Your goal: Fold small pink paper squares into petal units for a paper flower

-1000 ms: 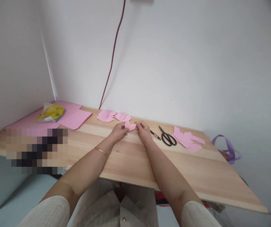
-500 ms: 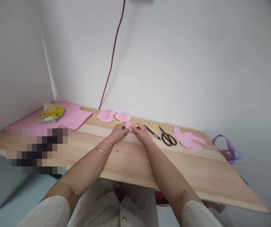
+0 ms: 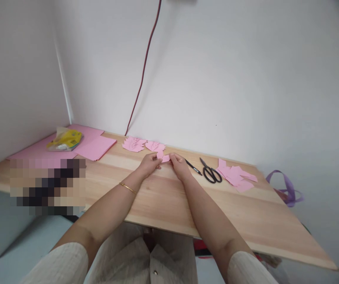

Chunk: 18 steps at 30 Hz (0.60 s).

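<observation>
Between my two hands is a small piece of pink paper [image 3: 165, 158], bent or folded, held just above the table. My left hand [image 3: 149, 164] pinches its left part between thumb and fingers. At the paper's right end, my right hand [image 3: 179, 164] has it pinched at the fingertips. Just right of my right hand lies a black pen [image 3: 193, 167], partly hidden by it. Black-handled scissors [image 3: 210, 171] rest beyond the pen. Behind my hands sit two bunches of pink cut-paper pieces [image 3: 134, 144] with jagged edges.
Loose pink paper cutouts [image 3: 235, 175] lie right of the scissors on the wooden table [image 3: 163, 205]. Pink sheets [image 3: 97, 146] and a yellow plastic packet [image 3: 66, 139] occupy the left back. A dark red cable [image 3: 146, 59] hangs down the wall. Purple ribbon [image 3: 289, 189] is off the right edge.
My right hand has shifted slightly right, away from my left, so more of the pink paper shows between them. The view has tilted a little.
</observation>
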Each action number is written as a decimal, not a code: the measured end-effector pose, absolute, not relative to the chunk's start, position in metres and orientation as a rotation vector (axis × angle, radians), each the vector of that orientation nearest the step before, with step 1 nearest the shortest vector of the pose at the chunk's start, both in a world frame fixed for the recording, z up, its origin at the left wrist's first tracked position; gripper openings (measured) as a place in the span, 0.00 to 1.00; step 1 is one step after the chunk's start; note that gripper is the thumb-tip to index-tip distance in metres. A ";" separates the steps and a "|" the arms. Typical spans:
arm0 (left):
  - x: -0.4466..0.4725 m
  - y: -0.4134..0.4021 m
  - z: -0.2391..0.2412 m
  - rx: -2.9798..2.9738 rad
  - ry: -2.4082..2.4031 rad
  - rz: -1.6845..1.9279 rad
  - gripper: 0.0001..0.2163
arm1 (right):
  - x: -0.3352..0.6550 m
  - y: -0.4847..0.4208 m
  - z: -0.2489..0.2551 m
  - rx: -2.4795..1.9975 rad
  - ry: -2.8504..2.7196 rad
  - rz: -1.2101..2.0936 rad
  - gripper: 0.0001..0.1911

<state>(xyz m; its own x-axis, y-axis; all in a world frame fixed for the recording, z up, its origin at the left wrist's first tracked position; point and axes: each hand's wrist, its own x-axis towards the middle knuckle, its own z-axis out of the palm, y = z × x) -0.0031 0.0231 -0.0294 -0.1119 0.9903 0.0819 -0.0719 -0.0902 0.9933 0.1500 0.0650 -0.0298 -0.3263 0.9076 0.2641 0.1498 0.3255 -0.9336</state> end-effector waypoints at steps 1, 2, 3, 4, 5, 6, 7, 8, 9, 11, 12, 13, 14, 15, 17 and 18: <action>-0.003 0.023 -0.029 1.154 1.180 1.389 0.07 | 0.150 0.065 -0.030 -0.931 -1.713 1.115 0.17; -0.004 0.023 -0.030 1.149 1.171 1.385 0.08 | 0.149 0.064 -0.030 -0.899 -1.718 1.148 0.17; -0.004 0.023 -0.030 1.146 1.163 1.378 0.09 | 0.148 0.064 -0.031 -0.871 -1.717 1.174 0.16; -0.004 0.023 -0.031 1.145 1.155 1.367 0.10 | 0.147 0.063 -0.031 -0.851 -1.712 1.190 0.16; -0.004 0.023 -0.032 1.147 1.148 1.356 0.11 | 0.146 0.063 -0.031 -0.838 -1.708 1.197 0.15; -0.004 0.023 -0.033 1.150 1.142 1.344 0.12 | 0.146 0.062 -0.032 -0.834 -1.703 1.193 0.15; -0.004 0.024 -0.034 1.155 1.137 1.334 0.12 | 0.145 0.062 -0.032 -0.834 -1.702 1.182 0.15; -0.003 0.024 -0.035 1.159 1.135 1.326 0.11 | 0.145 0.062 -0.032 -0.838 -1.700 1.170 0.14; -0.003 0.025 -0.036 1.164 1.135 1.319 0.11 | 0.145 0.062 -0.032 -0.844 -1.699 1.158 0.14; -0.003 0.026 -0.038 1.173 1.141 1.308 0.10 | 0.145 0.061 -0.030 -0.862 -1.700 1.132 0.14; -0.003 0.026 -0.038 1.177 1.145 1.303 0.10 | 0.145 0.061 -0.030 -0.875 -1.699 1.121 0.14; -0.003 0.026 -0.039 1.180 1.151 1.298 0.10 | 0.145 0.061 -0.029 -0.886 -1.698 1.116 0.14; -0.003 0.026 -0.039 1.183 1.156 1.295 0.09 | 0.145 0.060 -0.028 -0.894 -1.694 1.114 0.14; -0.003 0.026 -0.038 1.187 1.163 1.291 0.09 | 0.145 0.060 -0.027 -0.901 -1.692 1.119 0.15; -0.003 0.025 -0.037 1.195 1.175 1.282 0.08 | 0.146 0.060 -0.026 -0.909 -1.696 1.147 0.16; -0.003 0.024 -0.036 1.200 1.181 1.277 0.08 | 0.146 0.060 -0.026 -0.912 -1.699 1.165 0.16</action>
<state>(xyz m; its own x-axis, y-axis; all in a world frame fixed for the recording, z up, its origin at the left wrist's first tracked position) -0.0026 0.0241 -0.0359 -0.0269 0.9988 0.0416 -0.0366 -0.0426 0.9984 0.1457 0.0596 -0.0262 -0.3632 0.8991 0.2444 0.0961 0.2970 -0.9500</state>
